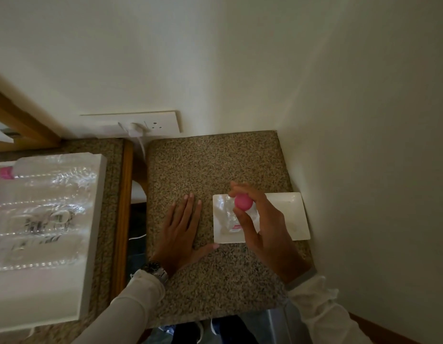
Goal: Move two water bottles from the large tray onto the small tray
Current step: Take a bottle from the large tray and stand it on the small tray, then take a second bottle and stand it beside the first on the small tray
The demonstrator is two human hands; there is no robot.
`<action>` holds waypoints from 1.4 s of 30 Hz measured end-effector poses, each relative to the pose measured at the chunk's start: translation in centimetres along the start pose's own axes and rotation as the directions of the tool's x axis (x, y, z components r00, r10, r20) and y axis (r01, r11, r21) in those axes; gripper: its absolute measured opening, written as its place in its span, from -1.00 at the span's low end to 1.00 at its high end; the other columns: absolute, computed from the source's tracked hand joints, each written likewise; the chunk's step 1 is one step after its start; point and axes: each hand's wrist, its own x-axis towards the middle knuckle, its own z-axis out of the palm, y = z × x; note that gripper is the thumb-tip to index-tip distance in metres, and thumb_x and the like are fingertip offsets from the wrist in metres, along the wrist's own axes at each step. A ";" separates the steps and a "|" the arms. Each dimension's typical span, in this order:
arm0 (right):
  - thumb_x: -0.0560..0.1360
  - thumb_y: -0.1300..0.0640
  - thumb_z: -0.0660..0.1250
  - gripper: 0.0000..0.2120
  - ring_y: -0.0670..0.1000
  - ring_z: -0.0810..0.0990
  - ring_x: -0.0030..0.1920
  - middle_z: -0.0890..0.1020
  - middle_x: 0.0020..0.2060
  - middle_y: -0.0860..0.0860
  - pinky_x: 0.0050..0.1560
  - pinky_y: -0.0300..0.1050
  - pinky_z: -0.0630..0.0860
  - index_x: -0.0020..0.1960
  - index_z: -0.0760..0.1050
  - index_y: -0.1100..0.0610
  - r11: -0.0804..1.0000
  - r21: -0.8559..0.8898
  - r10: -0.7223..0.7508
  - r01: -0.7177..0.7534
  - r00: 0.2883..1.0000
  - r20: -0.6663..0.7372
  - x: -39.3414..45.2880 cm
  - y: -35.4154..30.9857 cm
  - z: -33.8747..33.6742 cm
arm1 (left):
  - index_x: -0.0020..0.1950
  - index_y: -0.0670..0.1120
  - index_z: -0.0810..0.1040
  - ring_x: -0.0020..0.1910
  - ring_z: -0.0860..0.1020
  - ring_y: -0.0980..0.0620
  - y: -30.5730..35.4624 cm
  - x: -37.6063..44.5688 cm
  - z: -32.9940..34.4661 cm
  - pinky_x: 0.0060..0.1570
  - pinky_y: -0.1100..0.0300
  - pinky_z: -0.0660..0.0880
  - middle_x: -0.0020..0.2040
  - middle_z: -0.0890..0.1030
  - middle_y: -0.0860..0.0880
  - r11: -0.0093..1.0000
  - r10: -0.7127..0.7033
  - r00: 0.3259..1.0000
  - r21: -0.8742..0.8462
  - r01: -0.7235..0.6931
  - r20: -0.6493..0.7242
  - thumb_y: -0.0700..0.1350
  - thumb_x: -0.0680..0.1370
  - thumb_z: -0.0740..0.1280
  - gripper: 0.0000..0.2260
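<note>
The right hand (260,222) grips a pink-capped bottle (243,202) upright on the small tray (290,219); the left hand (180,227) lies flat, released, on the surface (215,165) beside it.

I read this view as dim overall. Light enters from nine o'clock, glaring off the large tray (91,219) and its bottles (41,214). The wall (364,120) at three o'clock falls into shadow. Edges bow from wide-angle distortion; detail is soft throughout.

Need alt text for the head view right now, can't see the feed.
The right hand grips a clear plastic water bottle with a pink cap upright on the small white rectangular tray. The left hand lies flat on the speckled stone counter; more bottles lie in the large white tray.
</note>
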 end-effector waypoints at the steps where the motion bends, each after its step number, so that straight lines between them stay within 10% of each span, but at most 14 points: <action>1: 0.65 0.10 0.23 -0.67 -0.20 0.43 0.45 0.53 0.37 -0.07 0.45 -0.28 0.36 0.40 0.39 0.08 1.000 -0.013 -0.004 0.004 1.000 -0.001 0.0 -0.1 0.0 | 0.58 -0.23 0.20 0.61 0.15 -0.22 0.0 0.0 0.0 0.53 -0.28 0.22 0.61 0.19 -0.26 1.000 -0.003 1.000 0.002 0.003 0.004 0.55 0.45 0.08 0.01; 11: 0.61 0.04 0.28 -0.65 -0.27 0.40 0.43 0.49 0.36 -0.14 0.42 -0.32 0.37 0.36 0.42 0.09 0.999 -0.054 0.005 -0.007 0.999 -0.038 0.1 -1.4 -0.1 | 0.62 -0.19 0.08 0.63 0.05 -0.19 -0.4 -0.6 -0.4 0.56 -0.27 0.14 0.64 0.08 -0.23 0.998 -0.017 0.999 -0.068 0.019 0.036 0.59 0.41 0.08 0.06; 19: 0.53 0.01 0.41 -0.61 0.16 0.50 0.38 0.56 0.27 0.20 0.35 0.06 0.51 0.22 0.52 0.25 0.939 -0.244 -0.302 0.241 0.919 -0.254 2.0 -7.3 1.1 | 0.61 -0.21 0.11 0.62 0.08 -0.20 -3.2 -2.7 -3.7 0.57 -0.27 0.14 0.63 0.11 -0.25 0.995 -0.022 0.999 -0.097 0.019 -0.027 0.58 0.40 0.10 0.07; 27: 0.52 0.26 0.41 -0.81 0.04 0.55 0.09 0.60 0.04 0.18 0.19 -0.26 0.45 0.10 0.56 0.32 0.928 -0.240 -0.351 0.285 0.885 -0.305 5.2 -13.8 8.0 | 0.61 -0.21 0.08 0.64 0.01 -0.16 -8.9 -6.9 -9.1 0.57 -0.25 0.12 0.64 0.07 -0.24 0.998 -0.031 0.975 -0.057 0.019 -0.220 0.53 0.46 0.08 0.00; 34: 0.59 0.20 0.34 -0.85 -0.07 0.56 0.02 0.60 0.02 0.03 0.03 -0.14 0.57 0.16 0.53 0.14 0.964 -0.129 -0.213 0.231 0.967 0.139 6.3 -17.2 19.1 | 0.63 -0.20 -0.02 0.65 -0.04 -0.17 -19.2 -15.3 -13.3 0.59 -0.26 0.07 0.65 -0.01 -0.25 0.970 -0.241 0.931 -0.028 0.243 -0.274 0.53 0.48 0.02 0.00; 42: 0.54 0.12 0.36 -0.73 0.09 0.56 0.15 0.62 0.11 0.06 0.12 0.00 0.56 0.23 0.52 0.10 0.915 -0.194 -0.195 0.353 0.809 0.555 5.0 -22.5 32.9 | 0.61 -0.26 0.06 0.62 0.07 -0.23 -28.4 -26.5 -12.7 0.56 -0.29 0.14 0.63 0.10 -0.28 0.894 -0.448 0.880 -0.045 0.447 -0.156 0.54 0.46 -0.05 0.02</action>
